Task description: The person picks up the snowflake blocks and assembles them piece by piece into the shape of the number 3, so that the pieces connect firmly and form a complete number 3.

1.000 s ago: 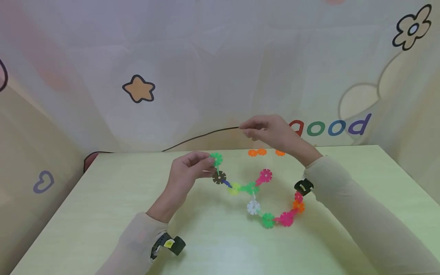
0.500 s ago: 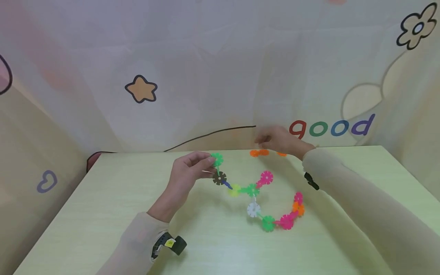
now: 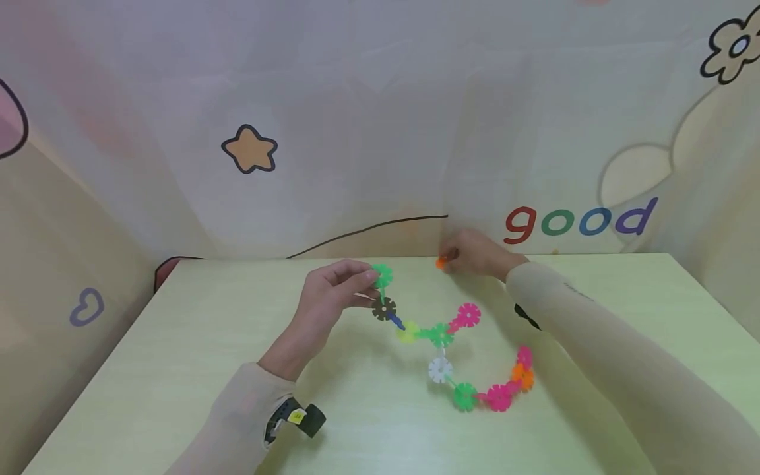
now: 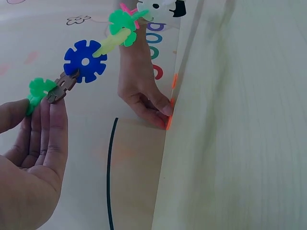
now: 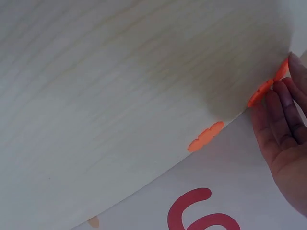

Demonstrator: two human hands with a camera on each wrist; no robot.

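My left hand point(image 3: 325, 293) pinches a green snowflake disc point(image 3: 382, 276) at the end of a chain of notched plastic discs. From there the chain runs down through a dark brown disc point(image 3: 384, 309), a blue one point(image 4: 85, 61), yellow, green and a white disc point(image 3: 441, 370). Beyond these it curves right through green, pink and orange, and a pink disc point(image 3: 469, 315) branches off. At the table's back edge my right hand point(image 3: 477, 254) holds an orange snowflake disc point(image 5: 283, 70) between thumb and fingers. Another orange disc point(image 5: 261, 93) lies right beside those fingers.
A further orange disc point(image 5: 206, 137) lies on the table's back edge, close to the right hand. The pale wooden tabletop point(image 3: 178, 369) meets a printed cloth backdrop point(image 3: 368, 132) behind. Straps with small cameras point(image 3: 309, 420) are on the wrists.
My right hand has come down from in front of the backdrop to the orange discs at the back edge and taken hold there. The left hand keeps its pinch on the chain.
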